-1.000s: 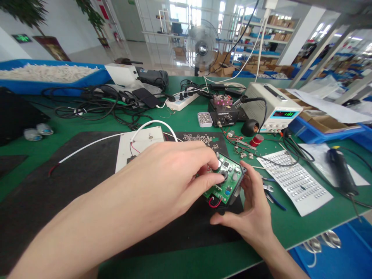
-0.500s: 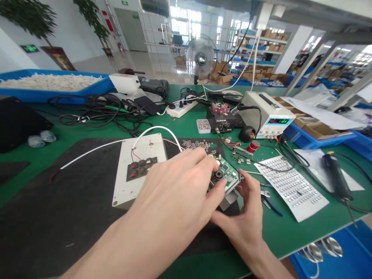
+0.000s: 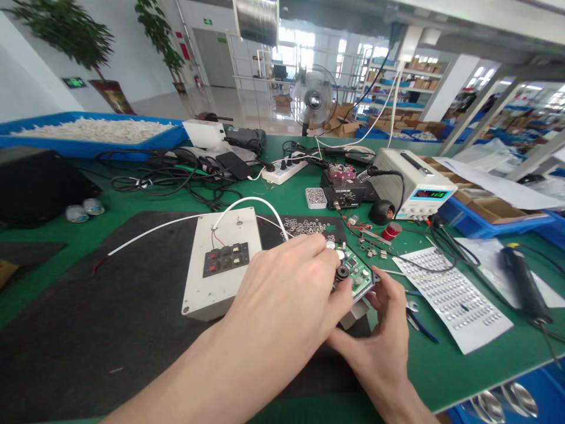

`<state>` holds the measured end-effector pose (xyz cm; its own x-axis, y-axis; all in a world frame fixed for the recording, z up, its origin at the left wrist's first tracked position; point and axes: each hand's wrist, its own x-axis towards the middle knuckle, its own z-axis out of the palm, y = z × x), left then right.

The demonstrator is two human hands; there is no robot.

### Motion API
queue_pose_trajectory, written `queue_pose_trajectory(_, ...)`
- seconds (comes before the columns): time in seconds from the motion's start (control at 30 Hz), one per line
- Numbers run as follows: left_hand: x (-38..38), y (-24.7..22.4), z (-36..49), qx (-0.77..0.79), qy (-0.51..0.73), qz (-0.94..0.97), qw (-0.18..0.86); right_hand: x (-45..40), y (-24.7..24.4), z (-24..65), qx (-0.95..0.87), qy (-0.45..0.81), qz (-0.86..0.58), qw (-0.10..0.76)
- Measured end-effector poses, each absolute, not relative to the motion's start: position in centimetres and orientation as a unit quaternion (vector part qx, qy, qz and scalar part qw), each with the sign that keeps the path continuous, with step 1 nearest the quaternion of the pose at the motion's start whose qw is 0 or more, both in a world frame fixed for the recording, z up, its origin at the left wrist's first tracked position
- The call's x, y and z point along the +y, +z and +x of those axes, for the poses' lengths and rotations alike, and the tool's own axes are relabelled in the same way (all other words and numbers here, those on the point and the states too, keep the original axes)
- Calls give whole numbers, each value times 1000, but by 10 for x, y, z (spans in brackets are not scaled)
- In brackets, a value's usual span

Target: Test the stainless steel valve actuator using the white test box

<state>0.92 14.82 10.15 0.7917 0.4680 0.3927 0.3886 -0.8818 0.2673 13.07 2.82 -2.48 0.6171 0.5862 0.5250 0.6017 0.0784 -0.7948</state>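
Green circuit board in a dark housing sits tilted over the right side of the black mat, toward the front edge of the green table. The right hand grips its right corner; the left hand curls over its left part — whether pinching, I cannot tell.

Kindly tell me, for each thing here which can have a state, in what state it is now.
Left hand: bent over the board
Right hand: gripping the board's unit
Circuit board: held, tilted, components exposed
Power supply display: lit
Power strip: plugs inserted
Blue bin: filled with white pieces
Fan: spinning or stopped, cannot tell
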Motion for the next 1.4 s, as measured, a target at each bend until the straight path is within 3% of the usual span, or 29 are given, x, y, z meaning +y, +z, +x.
queue_pose_trajectory(0.47,152,88,18,195,292,924,155,29,-30,136,-441,-26,-677,589)
queue_pose_trajectory(0.9,142,94,13,227,249,939,72,31,-22,132,-415,-2,-676,609)
queue_pose_trajectory(1.17,146,85,22,230,289,910,186,30,-21,131,-409,-12,-683,605)
queue_pose_trajectory(1.4,148,81,25,222,320,898,204,29,-23,132,-408,-11,-686,603)
